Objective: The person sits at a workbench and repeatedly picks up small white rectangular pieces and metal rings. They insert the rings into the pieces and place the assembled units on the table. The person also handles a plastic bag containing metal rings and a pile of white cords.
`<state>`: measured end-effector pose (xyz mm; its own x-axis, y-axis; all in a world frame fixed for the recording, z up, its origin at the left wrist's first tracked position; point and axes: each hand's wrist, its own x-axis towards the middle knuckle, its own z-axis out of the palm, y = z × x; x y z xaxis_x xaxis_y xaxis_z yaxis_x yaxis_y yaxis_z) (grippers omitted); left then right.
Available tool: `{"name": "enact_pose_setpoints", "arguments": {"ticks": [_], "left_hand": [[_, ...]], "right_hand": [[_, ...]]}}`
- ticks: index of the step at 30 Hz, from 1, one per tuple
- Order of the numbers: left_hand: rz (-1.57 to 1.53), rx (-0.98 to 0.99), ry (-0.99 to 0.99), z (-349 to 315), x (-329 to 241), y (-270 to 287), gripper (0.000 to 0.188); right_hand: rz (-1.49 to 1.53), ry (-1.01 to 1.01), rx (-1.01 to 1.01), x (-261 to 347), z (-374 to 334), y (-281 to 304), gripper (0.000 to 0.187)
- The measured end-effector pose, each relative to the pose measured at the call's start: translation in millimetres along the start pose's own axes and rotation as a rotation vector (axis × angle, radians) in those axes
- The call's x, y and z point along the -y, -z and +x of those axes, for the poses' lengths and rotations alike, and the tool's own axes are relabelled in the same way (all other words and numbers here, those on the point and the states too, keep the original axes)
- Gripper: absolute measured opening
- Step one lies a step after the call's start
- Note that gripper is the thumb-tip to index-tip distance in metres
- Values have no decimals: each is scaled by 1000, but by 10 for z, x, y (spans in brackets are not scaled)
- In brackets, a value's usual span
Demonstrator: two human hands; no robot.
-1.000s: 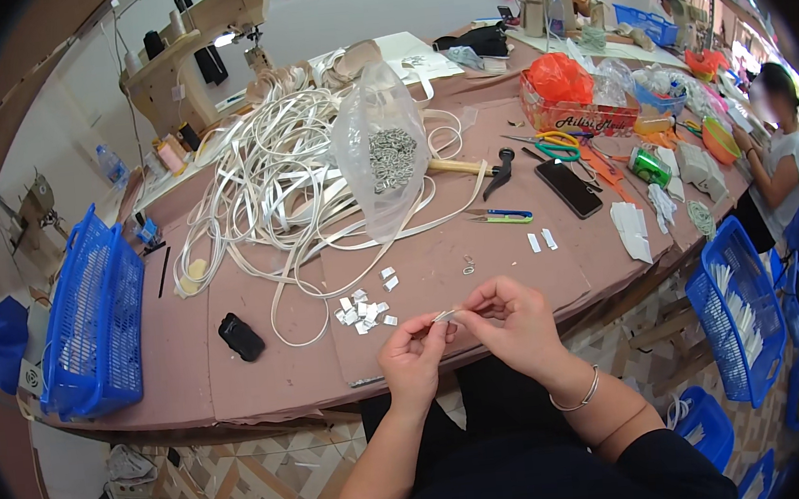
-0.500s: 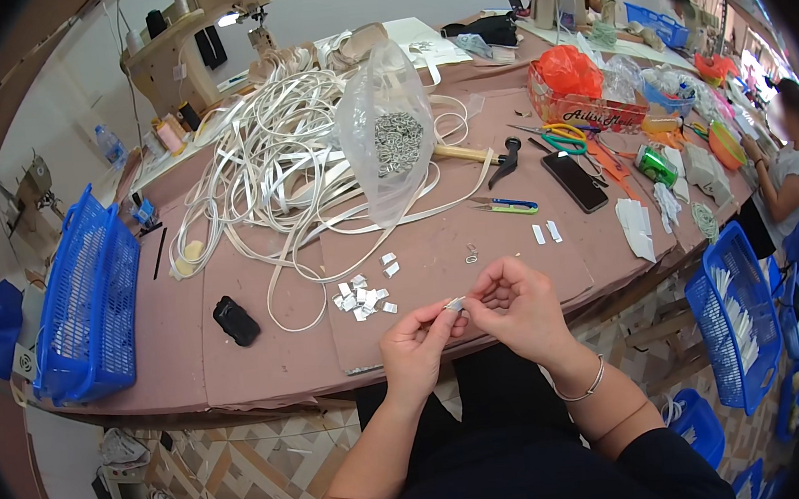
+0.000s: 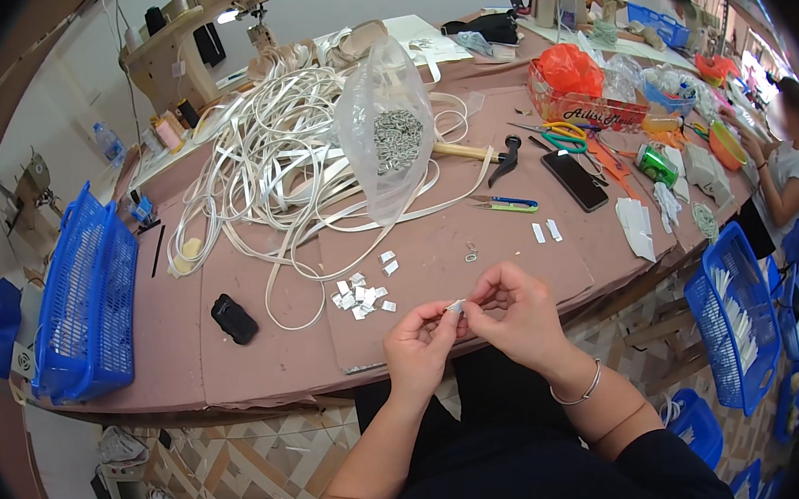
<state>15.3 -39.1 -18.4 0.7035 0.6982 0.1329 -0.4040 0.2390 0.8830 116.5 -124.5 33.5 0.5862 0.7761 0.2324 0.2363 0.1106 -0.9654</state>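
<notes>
Over the table's near edge, my left hand pinches a small white strip piece between thumb and fingers. My right hand closes on the other end of the same piece, thumb against forefinger. Fingertips cover most of it, so its exact shape is hidden. Just beyond the hands lie a couple of small metal rings. To their left is a loose pile of small folded white pieces. Two short white strips rest further right.
A clear bag of metal rings stands by a heap of white strapping. Around it are a hammer, thread snips, a phone and a black object. Blue baskets flank the table; a person sits at right.
Both hands stay at nearly the same spot, with the fingers shifting slightly on the white piece. The person at right has moved an arm.
</notes>
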Motion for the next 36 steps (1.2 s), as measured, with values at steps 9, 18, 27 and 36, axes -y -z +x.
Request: {"name": "enact_pose_setpoints", "arguments": {"ticks": [9,18,27,36], "left_hand": [[-79,-20,56,4,3,13,9],[-107,-25,71,-1,38,39,8],[-99,-36,51,-21,100,60,7],[13,-20,13,-11,-31,10,6]], "right_hand": [[70,-33,6,1,-4,-17,15],[79,-26,26,-55,-1,-20,15],[33,-19,40,-70,-7,-41,16],[-31,53,22,-63,-20,-26,15]]}}
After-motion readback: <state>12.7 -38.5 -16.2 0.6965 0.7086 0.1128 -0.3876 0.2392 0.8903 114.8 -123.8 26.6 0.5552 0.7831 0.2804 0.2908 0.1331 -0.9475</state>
